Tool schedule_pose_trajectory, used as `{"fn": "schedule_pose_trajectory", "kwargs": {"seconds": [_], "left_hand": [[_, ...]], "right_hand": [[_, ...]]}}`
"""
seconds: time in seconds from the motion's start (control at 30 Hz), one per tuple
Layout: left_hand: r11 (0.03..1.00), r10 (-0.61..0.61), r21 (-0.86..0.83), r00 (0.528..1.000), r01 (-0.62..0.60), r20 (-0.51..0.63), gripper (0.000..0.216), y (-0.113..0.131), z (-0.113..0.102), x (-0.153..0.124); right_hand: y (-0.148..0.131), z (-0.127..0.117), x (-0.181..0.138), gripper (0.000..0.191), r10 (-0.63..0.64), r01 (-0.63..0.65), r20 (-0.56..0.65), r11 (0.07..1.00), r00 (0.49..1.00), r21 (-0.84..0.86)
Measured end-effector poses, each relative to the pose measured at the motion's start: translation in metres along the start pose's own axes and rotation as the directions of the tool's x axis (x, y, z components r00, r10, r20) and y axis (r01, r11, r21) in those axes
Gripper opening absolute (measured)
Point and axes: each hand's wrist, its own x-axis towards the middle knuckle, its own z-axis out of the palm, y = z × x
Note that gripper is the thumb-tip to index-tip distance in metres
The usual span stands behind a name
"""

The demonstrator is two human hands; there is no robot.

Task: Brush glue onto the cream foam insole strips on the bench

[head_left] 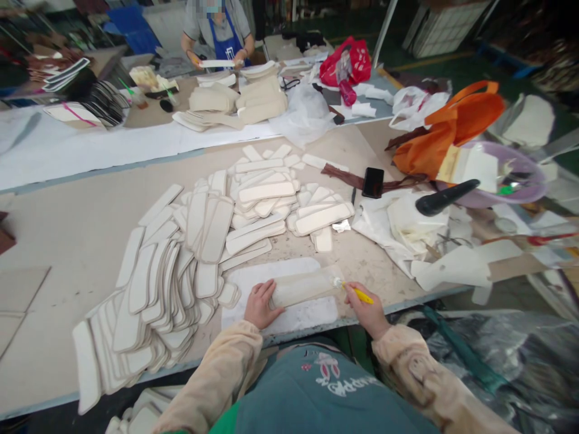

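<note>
In front of me a long pale strip (307, 288) lies on white sheets (312, 313) near the table's front edge. My left hand (261, 303) rests on the strip's left end, thumb spread away from the fingers. A small brush with a yellow handle (363, 295) is gripped in my right hand (368, 310). Its white-coated tip touches the strip's right end. To the left and beyond are heaped rounded off-white pieces (215, 229), overlapping in loose stacks.
A phone (373, 182) lies to the right, near a white container (407, 220) with a black object on top. Behind them are an orange bag (452, 135) and a purple basin (529, 193). Across the table, a person (221, 36) in a blue apron holds a white piece.
</note>
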Motion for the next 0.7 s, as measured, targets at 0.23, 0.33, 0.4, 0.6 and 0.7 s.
{"fn": "schedule_pose_trajectory", "kwargs": {"seconds": [0.23, 0.33, 0.4, 0.6, 0.7], "left_hand": [[1.000, -0.009, 0.011, 1.000, 0.009, 0.010, 0.077, 0.003, -0.003, 0.000], [1.000, -0.010, 0.012, 1.000, 0.009, 0.028, 0.076, 0.005, -0.005, 0.001], [1.000, -0.009, 0.009, 0.999, 0.009, 0.031, 0.074, 0.005, -0.006, 0.002], [1.000, -0.001, 0.006, 1.000, 0.001, 0.011, 0.073, 0.003, -0.005, 0.000], [1.000, 0.005, 0.010, 1.000, -0.005, 0.007, 0.074, 0.001, -0.003, -0.001]], "right_hand": [[-0.024, 0.077, -0.023, 0.033, -0.034, -0.036, 0.419, 0.987, 0.907, 0.156], [-0.020, 0.090, -0.023, 0.031, -0.023, -0.042, 0.440, 0.990, 0.898, 0.136], [-0.012, 0.077, -0.017, 0.031, -0.006, -0.030, 0.359, 0.995, 0.933, 0.097], [0.006, 0.004, 0.004, 0.033, 0.036, -0.035, 0.046, 0.999, 0.998, -0.014], [0.002, -0.010, 0.008, 0.031, -0.114, 0.103, -0.044, 0.975, 0.993, -0.198]]}}
